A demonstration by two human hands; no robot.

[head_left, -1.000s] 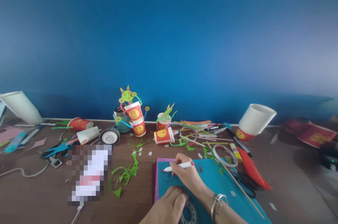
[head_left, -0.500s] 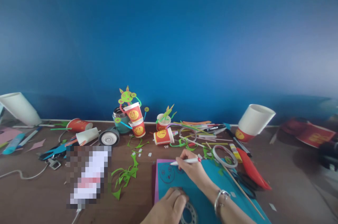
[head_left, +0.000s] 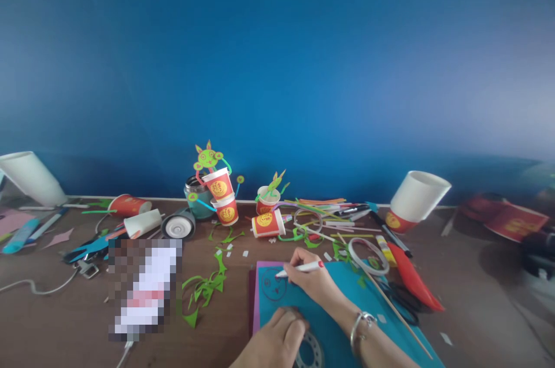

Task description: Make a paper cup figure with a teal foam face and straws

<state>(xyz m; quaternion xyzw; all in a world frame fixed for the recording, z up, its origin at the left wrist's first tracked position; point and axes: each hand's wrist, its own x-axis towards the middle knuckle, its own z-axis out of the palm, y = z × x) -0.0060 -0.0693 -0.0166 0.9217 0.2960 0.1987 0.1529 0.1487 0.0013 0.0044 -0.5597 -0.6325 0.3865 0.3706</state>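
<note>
My right hand pinches a white marker with a red end. Its tip meets a round face drawn in dark line on the teal paper. Below the drawing, my left hand rests on the sheet with fingers curled, against a pale ring like a tape roll; how firmly it grips the ring is partly hidden. A purple sheet shows under the teal one's left edge.
Two stacked red paper cups carry a green paper figure. Green scraps lie left of the paper. A thin stick crosses the paper's right side, by a red pointed piece. A pixelated phone-like shape lies left.
My right hand has shifted slightly left and down, bringing the marker tip from the face's upper right edge to inside the outline. My left hand has stayed in place.
</note>
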